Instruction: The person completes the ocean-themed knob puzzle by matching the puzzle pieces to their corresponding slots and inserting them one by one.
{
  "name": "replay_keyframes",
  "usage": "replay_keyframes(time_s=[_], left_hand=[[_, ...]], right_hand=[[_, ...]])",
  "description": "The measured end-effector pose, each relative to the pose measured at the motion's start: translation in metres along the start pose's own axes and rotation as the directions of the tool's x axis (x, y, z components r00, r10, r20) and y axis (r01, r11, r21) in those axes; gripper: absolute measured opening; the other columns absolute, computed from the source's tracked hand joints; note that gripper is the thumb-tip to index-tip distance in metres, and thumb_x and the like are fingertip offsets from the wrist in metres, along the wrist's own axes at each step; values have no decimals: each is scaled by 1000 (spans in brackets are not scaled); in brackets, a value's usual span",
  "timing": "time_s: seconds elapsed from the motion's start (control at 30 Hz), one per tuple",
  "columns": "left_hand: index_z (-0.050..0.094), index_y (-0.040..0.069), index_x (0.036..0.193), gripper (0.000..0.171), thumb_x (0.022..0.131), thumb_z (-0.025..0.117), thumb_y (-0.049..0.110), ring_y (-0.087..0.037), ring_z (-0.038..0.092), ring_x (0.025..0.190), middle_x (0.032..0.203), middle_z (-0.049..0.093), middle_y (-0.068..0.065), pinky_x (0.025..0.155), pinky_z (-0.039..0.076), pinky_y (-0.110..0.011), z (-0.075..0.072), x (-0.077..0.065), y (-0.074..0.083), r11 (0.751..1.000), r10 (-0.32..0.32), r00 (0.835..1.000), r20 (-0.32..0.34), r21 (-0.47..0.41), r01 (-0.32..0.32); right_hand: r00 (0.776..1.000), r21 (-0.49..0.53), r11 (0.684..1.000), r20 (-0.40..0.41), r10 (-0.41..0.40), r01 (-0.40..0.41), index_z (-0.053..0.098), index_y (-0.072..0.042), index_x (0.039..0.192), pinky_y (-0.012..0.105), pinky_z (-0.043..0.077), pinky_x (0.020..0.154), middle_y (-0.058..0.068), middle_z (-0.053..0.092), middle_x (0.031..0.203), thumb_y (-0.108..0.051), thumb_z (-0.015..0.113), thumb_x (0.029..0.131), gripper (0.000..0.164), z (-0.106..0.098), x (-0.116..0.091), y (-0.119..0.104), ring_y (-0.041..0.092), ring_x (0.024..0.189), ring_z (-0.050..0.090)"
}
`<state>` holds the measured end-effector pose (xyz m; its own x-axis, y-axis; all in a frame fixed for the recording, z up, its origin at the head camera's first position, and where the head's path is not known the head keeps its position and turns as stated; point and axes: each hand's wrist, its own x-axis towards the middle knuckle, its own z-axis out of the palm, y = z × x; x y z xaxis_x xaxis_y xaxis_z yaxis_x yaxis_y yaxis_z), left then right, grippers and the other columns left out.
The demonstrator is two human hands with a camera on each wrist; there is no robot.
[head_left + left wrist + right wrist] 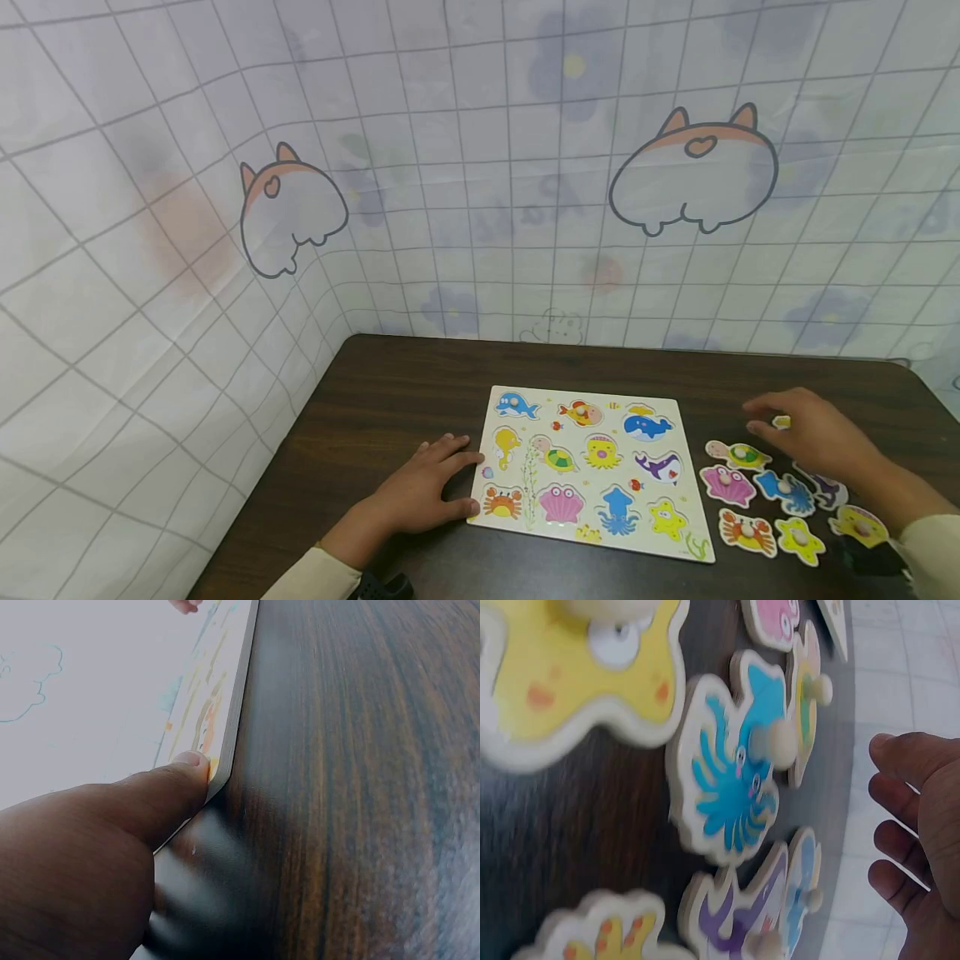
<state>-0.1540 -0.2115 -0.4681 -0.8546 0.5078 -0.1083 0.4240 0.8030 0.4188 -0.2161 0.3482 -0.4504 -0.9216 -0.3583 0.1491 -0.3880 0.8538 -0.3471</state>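
The starfish knob piece [801, 543] lay right of the puzzle board [588, 477], nearer the empty, relaxed right hand [821, 433] than the spread left hand [426, 488].

The pale sea-creature board [588, 477] lies flat, the left hand [426, 487] touching its near-left corner. Knobbed turtle [738, 455], pink shell [727, 486], blue squid [798, 497], crab [747, 533] and yellow star [800, 540] pieces lie picture-up off its right side, near the right hand [821, 433].
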Motion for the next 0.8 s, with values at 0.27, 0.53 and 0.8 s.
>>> replay_keyframes(time_s=[0.27, 0.53, 0.8], left_hand=[[51, 26, 151, 69, 93, 68, 59, -35, 26, 152, 163, 36, -7, 120, 22, -60, 0, 0, 0, 1000, 5, 1000, -6, 3, -5], [51, 26, 151, 69, 93, 68, 59, -35, 26, 152, 163, 36, -7, 120, 21, -59, -1, -1, 1, 1000, 2, 1000, -5, 5, -2], [51, 27, 151, 69, 93, 68, 60, -35, 26, 152, 163, 36, -7, 120, 22, -60, 0, -1, 0, 1000, 0, 1000, -8, 8, 0]], right_hand=[[1000, -24, 1000, 2, 8, -8, 74, 1, 116, 65, 49, 82, 18, 72, 110, -13, 78, 90, 30, -6, -9, 15, 48, 105, 62], [998, -38, 998, 9, 55, -54, 73, 5, 111, 60, 54, 72, 20, 72, 101, -11, 77, 90, 27, -6, -17, 30, 43, 92, 68], [991, -33, 992, 46, 126, -125, 71, 8, 110, 58, 54, 69, 24, 71, 101, -11, 76, 90, 29, -4, -23, 45, 44, 90, 67]])
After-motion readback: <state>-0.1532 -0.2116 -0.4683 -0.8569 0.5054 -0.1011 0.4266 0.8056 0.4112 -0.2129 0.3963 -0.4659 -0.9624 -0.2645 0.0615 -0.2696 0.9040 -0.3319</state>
